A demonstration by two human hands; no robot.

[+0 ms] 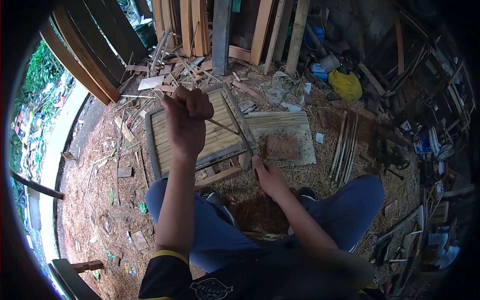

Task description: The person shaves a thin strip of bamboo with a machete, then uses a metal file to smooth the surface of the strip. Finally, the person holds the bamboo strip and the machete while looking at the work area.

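My left hand (pixel 185 117) is raised over a slatted wooden frame (pixel 165 135), its fingers closed round a thin stick (pixel 222 125) that points down to the right. My right hand (pixel 269 176) lies lower, near the frame's right corner, wrapped round the handle of a long-bladed knife (pixel 246 141). The blade slants up to the left, close to the stick's tip. Pale bamboo slats fill the frame, which has grey edges. Right of it, a brown block (pixel 282 147) rests on a pale sheet (pixel 307 145).
Thin strips (pixel 344 147) lie on the shavings to the right. Planks (pixel 220 37) stand upright at the back. A yellow bag (pixel 345 85) lies at the back right, near piled scrap wood. My bent knees flank the work spot.
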